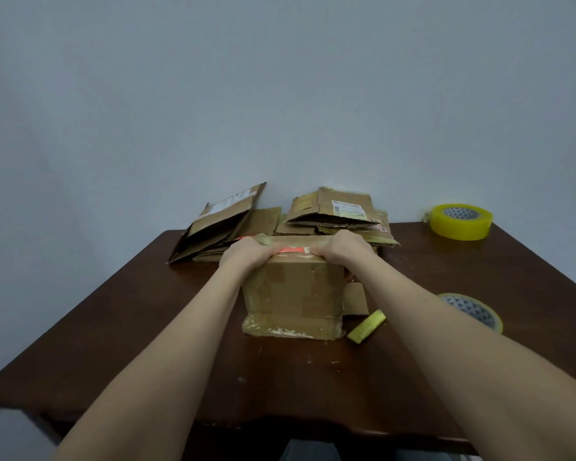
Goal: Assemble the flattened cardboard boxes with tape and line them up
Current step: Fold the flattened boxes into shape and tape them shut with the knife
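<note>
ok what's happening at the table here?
A person is assembling a cardboard box in the middle of the brown table. The left hand and right hand both grip its top edge, pressing along a taped seam. Behind it lie flattened boxes, not yet built. A full yellow tape roll sits at the far right corner, a second roll lies nearer, and a small yellow-green piece rests beside the box.

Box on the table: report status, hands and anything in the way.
Left hand and right hand both clamped on the box top edge. Box upright, old tape on it. Flattened boxes behind, tape roll far right. Nothing blocking.
</note>
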Available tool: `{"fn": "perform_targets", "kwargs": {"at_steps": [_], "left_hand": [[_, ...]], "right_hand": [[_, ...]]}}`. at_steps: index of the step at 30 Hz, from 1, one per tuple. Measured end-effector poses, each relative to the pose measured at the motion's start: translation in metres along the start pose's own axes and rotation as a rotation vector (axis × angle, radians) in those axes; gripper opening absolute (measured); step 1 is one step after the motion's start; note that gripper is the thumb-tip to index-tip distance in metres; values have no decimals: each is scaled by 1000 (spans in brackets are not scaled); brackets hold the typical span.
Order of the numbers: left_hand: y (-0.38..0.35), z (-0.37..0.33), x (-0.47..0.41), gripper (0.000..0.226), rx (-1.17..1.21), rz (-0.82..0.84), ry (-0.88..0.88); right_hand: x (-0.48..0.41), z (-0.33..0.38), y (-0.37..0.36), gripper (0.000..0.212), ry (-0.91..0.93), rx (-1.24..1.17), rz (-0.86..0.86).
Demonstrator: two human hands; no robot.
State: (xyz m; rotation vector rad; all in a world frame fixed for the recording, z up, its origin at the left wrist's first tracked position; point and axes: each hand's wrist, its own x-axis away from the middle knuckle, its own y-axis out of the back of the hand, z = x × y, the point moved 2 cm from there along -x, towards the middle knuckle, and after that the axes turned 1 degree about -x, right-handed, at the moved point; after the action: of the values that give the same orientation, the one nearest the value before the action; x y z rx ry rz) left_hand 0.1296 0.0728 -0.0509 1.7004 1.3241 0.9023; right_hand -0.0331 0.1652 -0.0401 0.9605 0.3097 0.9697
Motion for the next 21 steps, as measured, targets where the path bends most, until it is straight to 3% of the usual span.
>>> {"fn": "perform_targets", "kwargs": {"at_steps": [4,8,11,14,18,21], "left_hand": [[3,11,6,40,-4,-124,55],[39,11,26,61,28,-289,35],[78,-10,52,54,88,-468,-16],[105,-40,77,53,214,-631,-83],[99,-87,87,58,579,-592,-296],[74,-128,82,34,910,-413,-371]], "right_hand": [[2,-7,-1,22,38,-63,-93],[15,-3,16,35,114,-173,-210],[29,5,43,47,179,-265,-342],[40,8,70,39,244,-446,-438],[39,-12,100,21,278,-655,-563],[30,-41,118,31,251,-858,-602]]}}
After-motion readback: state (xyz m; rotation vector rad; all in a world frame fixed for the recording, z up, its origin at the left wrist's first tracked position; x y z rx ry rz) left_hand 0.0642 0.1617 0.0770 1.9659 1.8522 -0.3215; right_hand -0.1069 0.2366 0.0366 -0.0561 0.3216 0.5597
